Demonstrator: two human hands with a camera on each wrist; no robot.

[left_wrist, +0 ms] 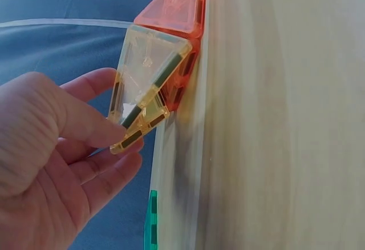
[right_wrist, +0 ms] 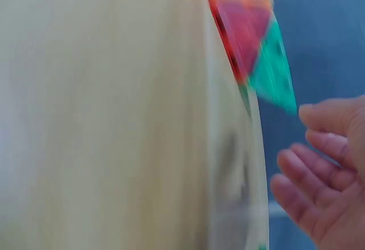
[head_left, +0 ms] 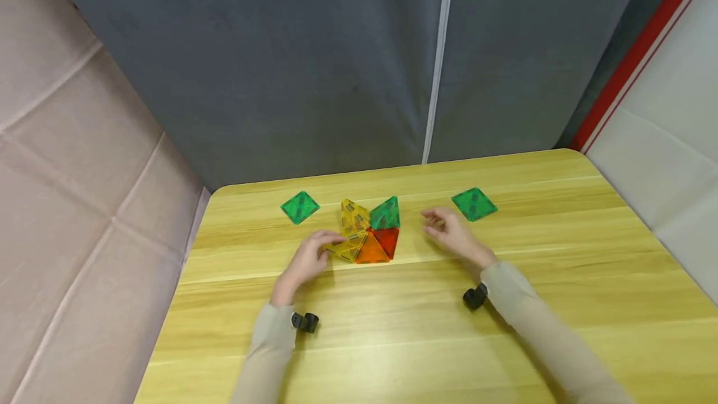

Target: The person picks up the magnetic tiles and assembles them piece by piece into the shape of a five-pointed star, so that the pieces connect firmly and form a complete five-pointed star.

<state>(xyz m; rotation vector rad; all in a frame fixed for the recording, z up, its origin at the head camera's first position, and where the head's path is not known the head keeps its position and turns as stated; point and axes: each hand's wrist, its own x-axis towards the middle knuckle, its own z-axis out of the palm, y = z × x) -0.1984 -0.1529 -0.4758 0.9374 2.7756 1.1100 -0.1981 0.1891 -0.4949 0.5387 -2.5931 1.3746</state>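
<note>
On the table, a cluster of translucent magnetic tiles rises around a central point. It has a yellow tile [head_left: 352, 214] at the back left, a green tile [head_left: 386, 213] at the back right, a red tile [head_left: 387, 240] at the right and an orange tile [head_left: 373, 250] in front. At the front left my left hand [head_left: 305, 259] pinches a yellow tile piece [left_wrist: 142, 67], thumb on its edge and fingers behind. My right hand [head_left: 453, 234] hovers to the right of the cluster, fingers loosely bent, holding nothing. In the right wrist view its thumb is close to the green tile [right_wrist: 275, 73].
One flat green tile [head_left: 300, 207] lies on the wooden table [head_left: 392, 341] behind the left hand; another flat green tile [head_left: 474, 204] lies behind the right hand. A grey curtain [head_left: 314, 80] hangs past the table's far edge, with pale padded panels [head_left: 90, 217] at the left.
</note>
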